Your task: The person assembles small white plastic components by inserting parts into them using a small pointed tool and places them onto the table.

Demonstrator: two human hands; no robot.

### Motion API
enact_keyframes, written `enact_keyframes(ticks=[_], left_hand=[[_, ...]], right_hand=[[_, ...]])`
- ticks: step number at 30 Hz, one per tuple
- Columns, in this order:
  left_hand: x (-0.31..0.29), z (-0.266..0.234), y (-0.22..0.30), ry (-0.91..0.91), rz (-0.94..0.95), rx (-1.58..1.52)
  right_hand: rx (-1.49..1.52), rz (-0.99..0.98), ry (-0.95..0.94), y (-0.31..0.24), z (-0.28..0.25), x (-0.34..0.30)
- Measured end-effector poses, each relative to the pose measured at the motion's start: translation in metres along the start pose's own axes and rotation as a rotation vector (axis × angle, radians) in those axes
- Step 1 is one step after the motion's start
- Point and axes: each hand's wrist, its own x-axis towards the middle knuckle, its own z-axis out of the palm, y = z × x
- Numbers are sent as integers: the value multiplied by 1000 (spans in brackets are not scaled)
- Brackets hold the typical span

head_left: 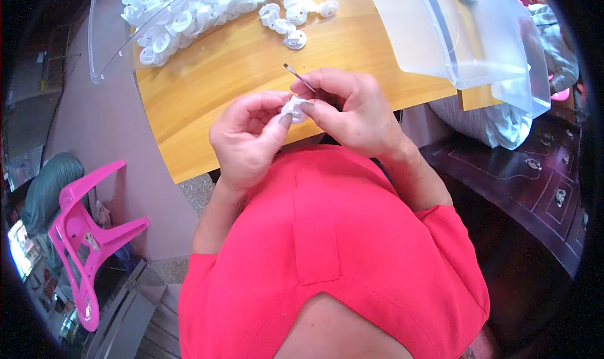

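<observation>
Just over the near edge of the wooden table (189, 120), both my hands meet around a small white plastic part (296, 110). My left hand (244, 137) pinches it between thumb and fingertips. From the other side, the thumb of my right hand (362, 120) presses on the same part. A thin flat-tipped screwdriver (298, 77) is also held in my right hand; its metal blade points up and left, away from the part, and its handle is hidden by the fingers. Further up the table lie several loose white plastic parts (294, 40), similar in size.
A large heap of white parts (189, 19) sits at the far left, behind a clear plastic bin wall (95, 50). Another translucent bin (428, 57) stands at the right. A pink plastic stool (85, 230) is at left; dark wooden furniture (516, 164) and a white sack (484, 123) are at right.
</observation>
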Motion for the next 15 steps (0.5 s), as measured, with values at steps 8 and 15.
enact_keyframes(ticks=[8, 15], left_hand=[[-5, 11, -4, -18, 371, 161], [-6, 12, -2, 0, 405, 259]], right_hand=[[513, 134, -44, 10, -3, -10], [528, 130, -57, 12, -3, -9]])
